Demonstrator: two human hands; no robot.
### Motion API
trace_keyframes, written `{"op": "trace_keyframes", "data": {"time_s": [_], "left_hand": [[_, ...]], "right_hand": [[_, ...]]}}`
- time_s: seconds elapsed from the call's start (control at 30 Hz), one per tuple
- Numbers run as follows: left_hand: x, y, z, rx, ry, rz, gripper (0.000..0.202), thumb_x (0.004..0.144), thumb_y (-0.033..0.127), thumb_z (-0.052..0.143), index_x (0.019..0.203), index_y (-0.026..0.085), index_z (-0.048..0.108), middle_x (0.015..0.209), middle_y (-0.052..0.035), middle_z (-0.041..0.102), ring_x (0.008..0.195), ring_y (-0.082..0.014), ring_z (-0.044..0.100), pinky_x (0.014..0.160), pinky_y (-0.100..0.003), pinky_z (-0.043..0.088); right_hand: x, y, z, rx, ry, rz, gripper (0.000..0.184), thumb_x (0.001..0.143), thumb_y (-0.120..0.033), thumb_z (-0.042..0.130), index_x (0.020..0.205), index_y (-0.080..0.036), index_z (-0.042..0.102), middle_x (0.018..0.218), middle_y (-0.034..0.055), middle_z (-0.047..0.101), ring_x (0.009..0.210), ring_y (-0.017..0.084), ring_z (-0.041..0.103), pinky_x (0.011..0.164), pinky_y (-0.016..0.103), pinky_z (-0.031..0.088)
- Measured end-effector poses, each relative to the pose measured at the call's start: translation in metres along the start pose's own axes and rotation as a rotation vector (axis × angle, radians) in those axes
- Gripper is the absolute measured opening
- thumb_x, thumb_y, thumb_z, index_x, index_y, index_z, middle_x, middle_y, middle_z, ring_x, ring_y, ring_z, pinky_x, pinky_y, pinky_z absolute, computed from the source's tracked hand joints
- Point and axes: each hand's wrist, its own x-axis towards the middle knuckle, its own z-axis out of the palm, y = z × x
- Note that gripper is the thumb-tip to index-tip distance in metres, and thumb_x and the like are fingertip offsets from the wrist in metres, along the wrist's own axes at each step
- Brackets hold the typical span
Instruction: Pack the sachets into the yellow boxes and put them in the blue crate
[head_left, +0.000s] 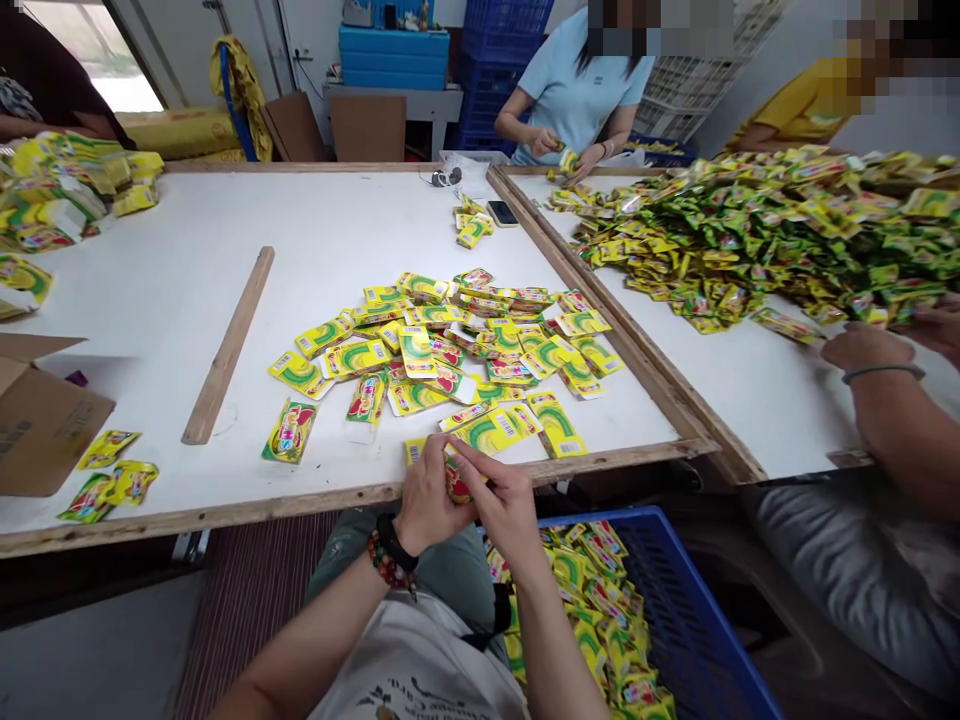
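Held a small printed packet (457,480) at the near edge of the white table (150,330), above the lap. Grasped it from both sides, between left hand (433,505) and right hand (508,510), with curled fingers and thumbs close together. Hid much of it behind those fingers; could not tell whether pressed, folded or opened. Judged to be partway through handling one piece, probably working at one end. Seemed to call next for a light, even pinch, firm enough to steady without crushing, before freeing either hand.

Found loose cartons (418,350) heaped just beyond the hands, overlapping, some with white ends showing. Saw a flat pouch (290,430) left of that heap, apart from it. Noticed a blue crate (686,590) below the table on the right, loaded with similar packs (592,600). Farther left, saw a wooden strip (229,345), then a cardboard box (52,430). Farther right, past a wooden divider (641,355), met a large pile (780,240) of packs, with a co-worker's hand (870,348) at its near side.
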Motion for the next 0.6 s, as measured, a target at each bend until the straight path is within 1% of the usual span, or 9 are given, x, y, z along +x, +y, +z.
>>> {"op": "trace_keyframes", "data": {"time_s": [0.07, 0.17, 0.23, 0.33, 0.4, 0.5, 0.57, 0.6], "left_hand": [[0.001, 0.002, 0.000, -0.001, 0.022, -0.004, 0.053, 0.073, 0.032, 0.059, 0.119, 0.018, 0.036, 0.109, -0.0124, 0.058, 0.099, -0.0291, 0.061, 0.082, -0.045, 0.052], [0.002, 0.005, -0.003, -0.018, 0.053, 0.007, 0.039, 0.078, 0.026, 0.052, 0.114, 0.018, 0.039, 0.106, -0.0116, 0.056, 0.097, -0.0265, 0.060, 0.082, -0.043, 0.052], [0.001, 0.006, -0.006, -0.051, 0.048, 0.043, 0.040, 0.077, 0.023, 0.052, 0.114, 0.019, 0.038, 0.107, -0.0117, 0.054, 0.098, -0.0256, 0.059, 0.083, -0.042, 0.051], [-0.002, 0.004, -0.010, -0.098, -0.014, 0.093, 0.049, 0.072, 0.023, 0.058, 0.116, 0.019, 0.037, 0.110, -0.0112, 0.053, 0.102, -0.0261, 0.057, 0.085, -0.043, 0.051], [-0.006, 0.000, -0.010, -0.103, -0.052, 0.100, 0.052, 0.071, 0.026, 0.061, 0.117, 0.019, 0.037, 0.110, -0.0112, 0.053, 0.103, -0.0269, 0.057, 0.084, -0.044, 0.051], [-0.010, -0.006, -0.006, -0.079, -0.082, 0.114, 0.062, 0.070, 0.033, 0.065, 0.123, 0.017, 0.036, 0.113, -0.0133, 0.054, 0.104, -0.0294, 0.059, 0.083, -0.046, 0.053], [-0.011, -0.008, -0.003, -0.053, -0.089, 0.171, 0.066, 0.072, 0.033, 0.064, 0.128, 0.017, 0.035, 0.118, -0.0158, 0.055, 0.110, -0.0317, 0.058, 0.088, -0.050, 0.052], [-0.010, -0.009, -0.003, -0.046, -0.080, 0.205, 0.064, 0.074, 0.030, 0.062, 0.130, 0.016, 0.034, 0.120, -0.0168, 0.055, 0.113, -0.0320, 0.057, 0.091, -0.051, 0.050]], "right_hand": [[0.001, -0.001, -0.001, -0.051, -0.064, -0.067, 0.031, 0.087, -0.030, 0.058, 0.117, -0.025, 0.068, 0.114, 0.0053, 0.071, 0.099, 0.025, 0.070, 0.090, 0.040, 0.055], [-0.002, 0.003, 0.000, -0.129, -0.082, -0.194, 0.035, 0.088, -0.024, 0.057, 0.122, -0.025, 0.064, 0.116, 0.0068, 0.070, 0.098, 0.024, 0.071, 0.087, 0.037, 0.057], [-0.006, 0.006, 0.002, -0.158, -0.060, -0.251, 0.035, 0.090, -0.021, 0.054, 0.122, -0.026, 0.064, 0.115, 0.0068, 0.070, 0.098, 0.023, 0.071, 0.086, 0.035, 0.057], [-0.012, 0.007, 0.003, -0.158, -0.027, -0.291, 0.033, 0.089, -0.020, 0.054, 0.118, -0.028, 0.067, 0.112, 0.0058, 0.072, 0.096, 0.022, 0.071, 0.083, 0.035, 0.059], [-0.015, 0.003, 0.003, -0.153, -0.031, -0.286, 0.032, 0.088, -0.021, 0.055, 0.116, -0.027, 0.068, 0.109, 0.0062, 0.073, 0.094, 0.023, 0.072, 0.082, 0.035, 0.059], [-0.014, -0.005, 0.003, -0.206, -0.034, -0.158, 0.032, 0.089, -0.028, 0.056, 0.118, -0.023, 0.067, 0.107, 0.0077, 0.073, 0.089, 0.024, 0.073, 0.078, 0.034, 0.060], [-0.011, -0.009, 0.006, -0.256, -0.034, -0.105, 0.034, 0.090, -0.033, 0.054, 0.120, -0.022, 0.066, 0.110, 0.0087, 0.072, 0.093, 0.025, 0.072, 0.081, 0.036, 0.059], [-0.010, -0.010, 0.008, -0.278, -0.040, -0.113, 0.034, 0.091, -0.034, 0.052, 0.120, -0.022, 0.066, 0.113, 0.0094, 0.071, 0.097, 0.027, 0.071, 0.084, 0.038, 0.058]]}}
